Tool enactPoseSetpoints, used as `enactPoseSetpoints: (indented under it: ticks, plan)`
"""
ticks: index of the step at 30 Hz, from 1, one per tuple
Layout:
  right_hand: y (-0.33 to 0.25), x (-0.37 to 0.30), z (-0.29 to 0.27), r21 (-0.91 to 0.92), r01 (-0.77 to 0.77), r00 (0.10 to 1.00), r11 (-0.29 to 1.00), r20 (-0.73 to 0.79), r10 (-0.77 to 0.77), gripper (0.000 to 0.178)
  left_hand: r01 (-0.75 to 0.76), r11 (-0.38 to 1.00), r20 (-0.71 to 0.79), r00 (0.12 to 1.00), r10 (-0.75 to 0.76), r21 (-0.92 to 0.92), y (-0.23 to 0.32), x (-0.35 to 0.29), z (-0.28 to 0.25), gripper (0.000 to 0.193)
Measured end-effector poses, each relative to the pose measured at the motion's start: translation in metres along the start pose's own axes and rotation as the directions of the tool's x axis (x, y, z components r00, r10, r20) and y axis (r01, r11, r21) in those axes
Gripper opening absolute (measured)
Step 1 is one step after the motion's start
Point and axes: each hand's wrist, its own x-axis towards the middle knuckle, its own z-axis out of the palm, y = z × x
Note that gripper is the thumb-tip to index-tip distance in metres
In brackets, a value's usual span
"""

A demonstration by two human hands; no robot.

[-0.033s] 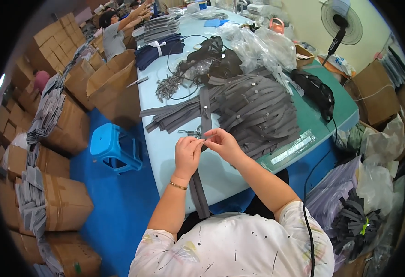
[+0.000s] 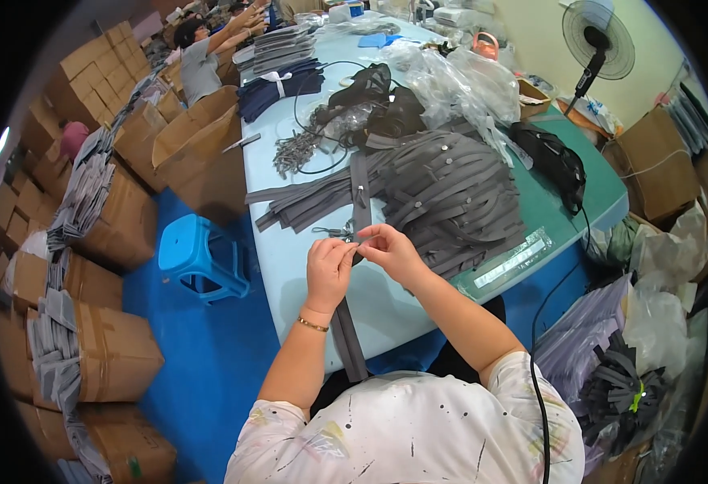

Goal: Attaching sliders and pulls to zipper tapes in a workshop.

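Observation:
My left hand [image 2: 327, 272] and my right hand [image 2: 391, 255] meet over the table's near left part, fingertips pinched together. Whatever lies between them is too small to make out. Beneath the hands runs a long grey zipper strip [image 2: 359, 206]; its near end hangs over the table edge toward me, and a small metal piece shows on its far part. Just beyond my left fingers lies a little heap of grey cord pulls [image 2: 334, 232]. To the right, close to my right hand, spreads a big pile of grey zipper strips [image 2: 451, 194], with more strips fanning out left.
Farther back are a tangle of grey cord pulls [image 2: 293, 153], a black mesh bundle [image 2: 390, 109] and clear plastic bags [image 2: 459, 81]. A black bag [image 2: 549, 165] lies on the green mat [image 2: 588, 145]. Left stand a blue stool [image 2: 200, 254] and cartons [image 2: 120, 347]. Another person [image 2: 199, 68] reaches at the far left.

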Motion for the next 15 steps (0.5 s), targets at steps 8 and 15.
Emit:
enactPoseSetpoints:
  ticks: [8, 15]
  plan:
    - [-0.007, 0.004, 0.013, -0.047, 0.068, 0.998, 0.997, 0.006, -0.068, 0.026, 0.231, 0.936, -0.054, 0.966, -0.254, -0.264, -0.002, 0.0, 0.001, 0.011]
    - [-0.001, 0.009, 0.03, -0.005, 0.091, 0.993, 0.996, -0.07, -0.091, 0.024, 0.231, 0.952, -0.167, 0.95, -0.266, -0.203, 0.0, -0.005, 0.001, 0.008]
